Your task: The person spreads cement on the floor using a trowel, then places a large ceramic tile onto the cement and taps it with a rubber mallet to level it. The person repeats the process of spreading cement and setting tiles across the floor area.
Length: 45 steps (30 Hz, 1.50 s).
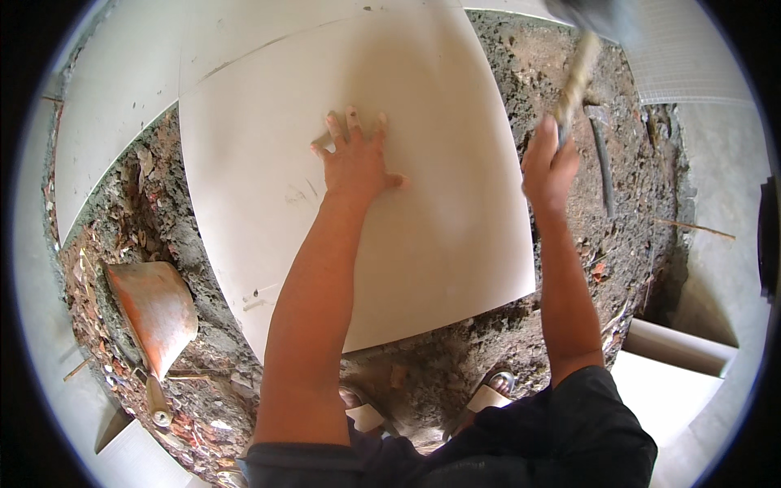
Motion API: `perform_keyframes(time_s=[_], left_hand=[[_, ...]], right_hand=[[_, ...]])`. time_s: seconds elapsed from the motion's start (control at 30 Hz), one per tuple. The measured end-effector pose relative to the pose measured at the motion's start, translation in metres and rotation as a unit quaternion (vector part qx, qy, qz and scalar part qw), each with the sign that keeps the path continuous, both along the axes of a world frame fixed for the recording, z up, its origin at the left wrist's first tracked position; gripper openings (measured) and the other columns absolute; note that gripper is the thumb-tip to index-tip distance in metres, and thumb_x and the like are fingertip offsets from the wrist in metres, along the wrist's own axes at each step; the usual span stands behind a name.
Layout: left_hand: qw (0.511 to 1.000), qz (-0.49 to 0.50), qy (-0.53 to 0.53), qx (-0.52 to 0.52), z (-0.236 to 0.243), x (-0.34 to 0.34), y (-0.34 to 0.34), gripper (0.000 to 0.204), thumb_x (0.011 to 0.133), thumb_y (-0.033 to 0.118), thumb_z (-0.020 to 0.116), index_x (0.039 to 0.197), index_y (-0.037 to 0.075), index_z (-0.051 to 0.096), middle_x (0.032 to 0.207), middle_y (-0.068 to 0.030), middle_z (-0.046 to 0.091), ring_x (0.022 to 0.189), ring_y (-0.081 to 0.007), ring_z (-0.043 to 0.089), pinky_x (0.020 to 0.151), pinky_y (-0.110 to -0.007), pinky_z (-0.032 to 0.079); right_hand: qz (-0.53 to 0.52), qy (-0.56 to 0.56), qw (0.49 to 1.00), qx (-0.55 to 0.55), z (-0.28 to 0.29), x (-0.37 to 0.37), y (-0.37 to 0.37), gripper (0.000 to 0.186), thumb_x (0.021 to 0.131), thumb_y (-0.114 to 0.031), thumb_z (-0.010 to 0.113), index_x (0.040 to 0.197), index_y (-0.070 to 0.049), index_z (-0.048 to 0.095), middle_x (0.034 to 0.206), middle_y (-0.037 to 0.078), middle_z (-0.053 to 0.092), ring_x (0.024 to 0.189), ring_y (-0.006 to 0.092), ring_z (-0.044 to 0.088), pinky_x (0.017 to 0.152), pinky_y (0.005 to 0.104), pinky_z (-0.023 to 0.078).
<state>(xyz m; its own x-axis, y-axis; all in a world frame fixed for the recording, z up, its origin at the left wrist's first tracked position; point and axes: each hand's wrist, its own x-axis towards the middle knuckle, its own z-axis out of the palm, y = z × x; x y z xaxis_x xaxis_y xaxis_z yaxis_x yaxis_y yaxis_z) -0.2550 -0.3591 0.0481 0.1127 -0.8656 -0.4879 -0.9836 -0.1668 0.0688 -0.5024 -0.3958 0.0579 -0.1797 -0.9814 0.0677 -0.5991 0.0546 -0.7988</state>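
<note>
A large pale floor tile (439, 252) lies in front of me over rough dirt and wet mortar. My left hand (355, 163) rests palm down on it, its fingers spread. To the right of the tile, my right hand (551, 167) is wrapped round the wooden handle of a raised mallet (579, 69). Motion smears the mallet's head, dark and grey at the top right. Below the mallet, a hammer (602, 163) with a dark, thin handle lies on the dirt.
A broad orange-stained trowel (159, 313) with a wooden handle sits on rubble at the left. Other pale tiles (122, 106) adjoin at the far left and back. A white box-like stack (671, 382) stands at the lower right. My sandalled feet (488, 394) are at the tile's near edge.
</note>
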Motion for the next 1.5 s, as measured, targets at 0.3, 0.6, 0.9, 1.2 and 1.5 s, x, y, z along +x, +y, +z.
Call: perform_keyframes(time_s=[0.3,0.6,0.9,1.2,1.5], left_hand=[[1.0,0.0,-0.009,-0.005,0.003,-0.002,-0.001,0.108,0.066,0.057,0.077,0.151,0.03,0.016,0.157,-0.0156,0.007,0.144,-0.0414,0.006,0.106,-0.065,0.023],[1.0,0.006,-0.01,-0.002,0.001,-0.003,-0.003,0.112,0.065,0.057,0.078,0.151,0.031,0.012,0.158,-0.0146,0.007,0.144,-0.0412,0.004,0.107,-0.065,0.022],[1.0,-0.015,0.0,-0.026,-0.015,0.002,0.001,0.111,0.063,0.058,0.078,0.151,0.029,0.016,0.157,-0.0158,0.01,0.144,-0.0422,0.005,0.105,-0.068,0.021],[0.981,0.181,0.019,-0.063,-0.006,0.008,0.051,0.113,0.065,0.064,0.073,0.151,0.019,0.016,0.157,-0.0174,0.008,0.143,-0.0435,0.005,0.105,-0.071,0.011],[0.986,0.169,0.01,-0.011,-0.014,0.096,0.165,0.122,0.064,0.07,0.069,0.151,0.009,0.009,0.157,-0.0176,0.005,0.146,-0.0312,0.003,0.113,-0.06,0.008]], right_hand=[[0.031,-0.041,0.999,0.015,0.014,-0.044,0.05,0.034,0.097,-0.027,0.052,0.103,0.006,0.057,0.063,0.009,0.058,0.059,0.0135,0.059,0.053,0.0303,0.049],[0.021,-0.129,0.991,-0.009,0.01,-0.045,0.044,0.037,0.096,-0.034,0.054,0.098,0.002,0.061,0.06,0.005,0.053,0.052,0.0098,0.052,0.045,0.0266,0.04],[0.018,0.024,0.998,0.051,-0.007,-0.057,0.076,0.04,0.094,-0.033,0.058,0.096,0.007,0.06,0.058,0.017,0.055,0.05,0.0259,0.054,0.05,0.0377,0.045],[0.097,0.009,0.988,0.118,0.044,-0.005,0.125,0.043,0.095,-0.032,0.056,0.094,0.011,0.057,0.064,0.011,0.054,0.057,0.018,0.052,0.054,0.0345,0.044],[0.198,0.134,0.97,-0.045,-0.003,0.062,0.141,0.026,0.093,-0.02,0.055,0.096,0.006,0.056,0.072,0.019,0.06,0.066,0.0362,0.058,0.061,0.0403,0.046]])
